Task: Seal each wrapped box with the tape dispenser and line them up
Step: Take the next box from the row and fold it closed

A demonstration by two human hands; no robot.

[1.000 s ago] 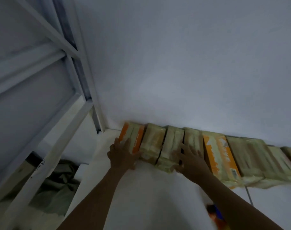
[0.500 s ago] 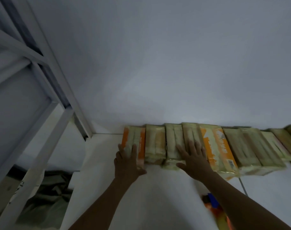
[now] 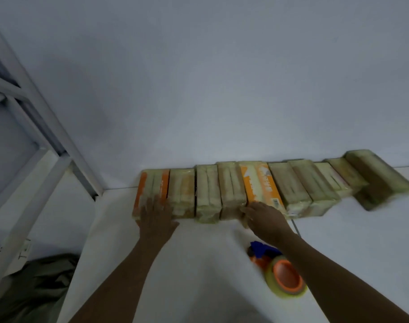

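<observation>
1. Wrapped boxes: approx. 10 are lined up side by side against the wall, along the far edge of the white table. Their near ends are not flush, and the rightmost box lies skewed, out of line w/ the rest.
2. Left hand: laid flat w/ fingers straight on the near end of the leftmost orange box; nothing is gripped.
3. Right hand: rested at the near ends of the 4th and 5th boxes, fingers pointing left. It is blurred, but the fingers look extended and nothing seems to be held.
4. Tape dispenser: lies idle on the table below the right forearm, blue/orange w/ a yellowish roll, apart from the row.
5. Step in hand is judged to be squaring up the row. Flat palms should be pressed evenly on the near ends so each box slides back w/o twisting. The film wrap is prob. slick, so a light, steady push is advised.
6. The skewed box at the right end should be turned parallel, then closed up to its neighbour.
7. Further out: a white metal frame stands at left, w/ dark cloth below it.
</observation>
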